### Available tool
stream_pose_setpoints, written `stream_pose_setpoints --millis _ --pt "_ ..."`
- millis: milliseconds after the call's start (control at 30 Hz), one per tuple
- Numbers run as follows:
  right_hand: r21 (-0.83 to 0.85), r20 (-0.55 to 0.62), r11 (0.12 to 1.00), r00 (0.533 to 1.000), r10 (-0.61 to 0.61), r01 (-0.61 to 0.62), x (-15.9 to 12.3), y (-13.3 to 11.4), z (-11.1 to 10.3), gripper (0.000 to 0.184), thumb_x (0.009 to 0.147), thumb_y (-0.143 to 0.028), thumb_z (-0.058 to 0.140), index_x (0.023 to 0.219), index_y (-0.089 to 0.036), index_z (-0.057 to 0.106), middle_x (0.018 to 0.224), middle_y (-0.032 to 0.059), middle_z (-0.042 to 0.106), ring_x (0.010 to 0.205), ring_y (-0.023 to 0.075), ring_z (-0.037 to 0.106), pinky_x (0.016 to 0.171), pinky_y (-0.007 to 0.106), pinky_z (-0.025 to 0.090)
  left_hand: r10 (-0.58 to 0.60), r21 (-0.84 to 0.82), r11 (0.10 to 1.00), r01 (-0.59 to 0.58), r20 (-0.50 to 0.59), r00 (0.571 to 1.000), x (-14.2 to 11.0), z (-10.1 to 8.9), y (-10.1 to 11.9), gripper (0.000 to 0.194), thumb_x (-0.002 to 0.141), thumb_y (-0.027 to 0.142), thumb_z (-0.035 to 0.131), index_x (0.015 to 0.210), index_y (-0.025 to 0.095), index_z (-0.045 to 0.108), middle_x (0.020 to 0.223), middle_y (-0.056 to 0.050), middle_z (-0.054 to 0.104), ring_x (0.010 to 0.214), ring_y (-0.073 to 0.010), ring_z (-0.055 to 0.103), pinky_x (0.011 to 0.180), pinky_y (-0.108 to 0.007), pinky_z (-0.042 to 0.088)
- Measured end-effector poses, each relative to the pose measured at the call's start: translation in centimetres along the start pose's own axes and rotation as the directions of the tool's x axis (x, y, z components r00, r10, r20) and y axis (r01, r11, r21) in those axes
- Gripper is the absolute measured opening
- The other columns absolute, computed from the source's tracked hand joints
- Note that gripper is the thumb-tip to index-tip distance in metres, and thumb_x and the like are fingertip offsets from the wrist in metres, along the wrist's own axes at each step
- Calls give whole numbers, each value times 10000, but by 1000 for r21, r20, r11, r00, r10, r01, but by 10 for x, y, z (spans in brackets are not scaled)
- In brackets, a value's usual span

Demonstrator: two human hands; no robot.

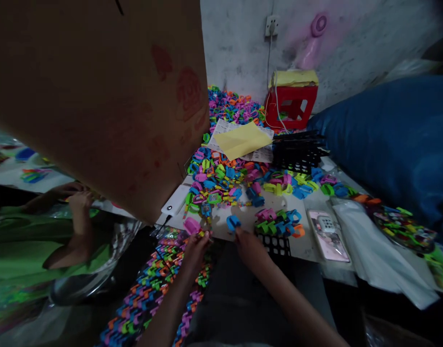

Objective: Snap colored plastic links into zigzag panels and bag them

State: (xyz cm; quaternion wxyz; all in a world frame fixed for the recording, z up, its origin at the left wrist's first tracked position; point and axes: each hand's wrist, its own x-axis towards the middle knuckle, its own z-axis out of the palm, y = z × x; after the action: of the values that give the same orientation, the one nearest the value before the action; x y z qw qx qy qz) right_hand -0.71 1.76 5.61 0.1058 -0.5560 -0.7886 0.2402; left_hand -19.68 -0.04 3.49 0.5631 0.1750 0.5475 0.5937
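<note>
My left hand (196, 245) is closed at the table's near edge, pinching a pink curved plastic band (191, 225) that looks like a toy watch. A small yellow bit shows by its fingertips. To its right, my right hand (247, 243) is closed on a blue curved plastic band (233, 222). Beyond both hands spreads a loose pile of coloured bands (221, 176) with small yellow parts among them. Right of my right hand, rows of pink, green, blue and orange bands (277, 223) sit on a black grid rack (277, 245).
A large cardboard box (134, 111) stands at the left. Black racks (299, 152) and yellow paper (243, 139) lie farther back, before a red crate (291, 106). A phone (328, 236) and clear plastic bags (380, 255) lie right. Another person's arm (74, 236) is far left.
</note>
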Motion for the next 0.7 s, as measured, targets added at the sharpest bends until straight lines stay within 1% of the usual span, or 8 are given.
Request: stream_pose_setpoints --millis 67,133,200,300,400,467,567,700 --pt "98 -90 989 991 -99 108 -36 18 0 215 878 -160 456 1048 -152 587 860 100 695 758 200 656 640 254 445 11 73 997 -15 54 998 2 11 -8 511 542 431 857 922 174 630 812 -1 702 784 -161 651 708 -256 488" --pt "239 -164 962 982 -96 134 -72 40 2 134 886 -221 459 916 -181 583 760 56 676 664 175 631 603 243 449 -1 165 986 -27 164 987 0 26 -19 519 589 452 826 982 163 648 859 -27 714 821 -182 664 768 -290 503" --pt "397 -212 916 977 31 57 -102 62 3 135 868 -283 506 934 -191 579 749 38 682 618 163 624 575 239 466 -23 277 959 -62 296 955 -5 43 -33 475 640 438 793 1002 156 668 909 -50 724 863 -200 670 820 -318 505" --pt "601 -275 798 924 265 -50 -123 84 0 253 829 -402 588 960 -191 632 843 73 724 724 199 673 644 282 527 21 410 883 -227 449 893 -11 69 -56 324 694 354 752 950 164 697 922 -49 731 875 -204 672 854 -327 502" --pt "720 -262 687 876 404 -101 -121 91 -8 321 765 -498 658 860 -193 693 872 93 737 810 242 687 733 344 552 151 486 773 -407 483 863 -11 87 -75 217 706 275 727 899 177 704 914 -36 733 881 -205 670 858 -326 501" --pt "748 -227 650 871 436 -131 -112 89 -13 334 732 -516 689 841 -201 714 882 87 742 834 249 687 779 364 549 207 532 716 -451 456 866 -8 93 -80 189 717 264 715 883 175 700 886 -31 733 854 -205 670 830 -325 509" --pt "781 -203 612 875 440 -127 -96 84 -16 338 717 -528 696 837 -214 730 891 74 747 857 249 685 818 376 540 223 583 656 -479 456 862 -4 96 -78 175 720 273 721 853 163 692 843 -36 728 814 -206 667 780 -316 514" --pt "825 -217 557 856 470 -97 -74 83 -12 365 689 -541 709 822 -202 731 869 67 751 850 257 687 839 398 534 217 618 533 -577 560 800 -10 96 -71 106 753 238 679 834 170 673 822 -33 710 799 -189 651 760 -291 506"
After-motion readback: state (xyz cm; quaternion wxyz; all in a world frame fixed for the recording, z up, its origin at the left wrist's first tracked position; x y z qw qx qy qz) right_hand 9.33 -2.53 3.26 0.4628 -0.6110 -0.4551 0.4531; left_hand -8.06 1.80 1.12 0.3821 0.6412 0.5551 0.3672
